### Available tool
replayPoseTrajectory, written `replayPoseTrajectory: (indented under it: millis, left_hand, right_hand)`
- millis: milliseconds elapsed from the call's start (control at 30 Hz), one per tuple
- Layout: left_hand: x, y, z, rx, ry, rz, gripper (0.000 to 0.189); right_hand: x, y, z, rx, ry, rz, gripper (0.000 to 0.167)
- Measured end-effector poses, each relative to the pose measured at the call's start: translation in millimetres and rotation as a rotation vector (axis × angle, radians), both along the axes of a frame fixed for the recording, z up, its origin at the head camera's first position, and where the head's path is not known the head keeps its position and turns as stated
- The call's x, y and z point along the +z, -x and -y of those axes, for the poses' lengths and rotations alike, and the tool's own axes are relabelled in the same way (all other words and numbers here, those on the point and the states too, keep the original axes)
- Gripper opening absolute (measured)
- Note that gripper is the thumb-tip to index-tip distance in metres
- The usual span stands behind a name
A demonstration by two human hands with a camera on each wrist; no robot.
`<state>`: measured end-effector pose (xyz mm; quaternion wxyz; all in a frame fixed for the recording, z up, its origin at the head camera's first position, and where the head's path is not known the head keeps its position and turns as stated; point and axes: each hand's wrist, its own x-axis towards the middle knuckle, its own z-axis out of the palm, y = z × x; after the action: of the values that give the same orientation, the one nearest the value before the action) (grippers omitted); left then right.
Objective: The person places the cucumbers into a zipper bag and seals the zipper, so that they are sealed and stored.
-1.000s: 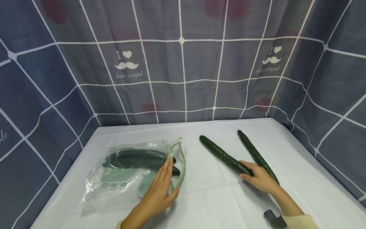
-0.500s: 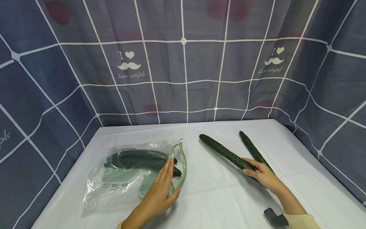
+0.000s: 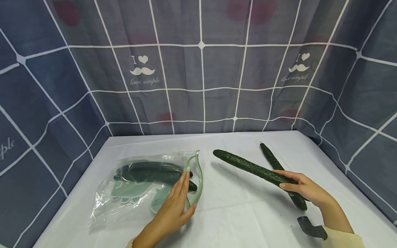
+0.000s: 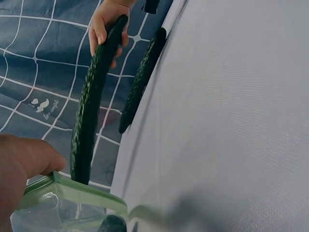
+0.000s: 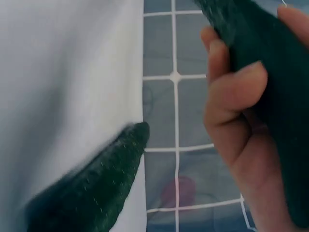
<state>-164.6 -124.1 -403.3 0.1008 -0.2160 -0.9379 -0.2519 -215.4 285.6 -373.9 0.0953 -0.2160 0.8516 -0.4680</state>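
My right hand [image 3: 305, 187] grips a long dark green cucumber [image 3: 248, 166] near its near end, thumb on one side and fingers on the other. The cucumber is tilted, its far end over the table and pointing toward the bag. Another cucumber [image 3: 273, 158] lies on the table, partly hidden beneath the held one. At left, a clear zip bag [image 3: 105, 203] with a green rim lies on its side, with cucumbers [image 3: 152, 171] inside. My left hand [image 3: 173, 206] rests at its mouth, fingers straight and thumb spread. In the left wrist view the green rim [image 4: 91, 192] stands parted.
A white cloth [image 3: 223, 224] covers the table. Dark checked curtains [image 3: 217, 69] rise behind it and at both sides. A dark grey device [image 3: 311, 229] sits at the right wrist by the sleeve.
The right hand has moved right and toward the person, lifting the cucumber off the cloth and turning it flatter. The lying cucumber's near end now shows. Left hand and bag hold still.
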Motion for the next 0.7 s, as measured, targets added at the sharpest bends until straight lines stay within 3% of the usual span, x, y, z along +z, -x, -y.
replayPoseTrajectory:
  millis: [233,467,567,700]
  left_hand:
    - [0.9,0.2,0.1,0.000,0.001,-0.007,0.089]
    - [2.1,0.3,1.6,0.004,-0.007,0.005,0.089]
    - [1.9,-0.2,1.3,0.004,-0.003,-0.003,0.089]
    - [1.5,-1.6,-1.1,-0.005,0.012,-0.021,0.089]
  right_hand:
    - [0.2,-5.4,-10.4,0.169,0.073,0.030,0.045]
    - [-4.8,-0.3,6.9,0.311,0.136,0.066,0.045]
    - [-7.5,4.0,18.4,0.344,0.140,0.106,0.045]
    - [-7.8,11.5,35.7,0.367,0.102,0.094,0.045]
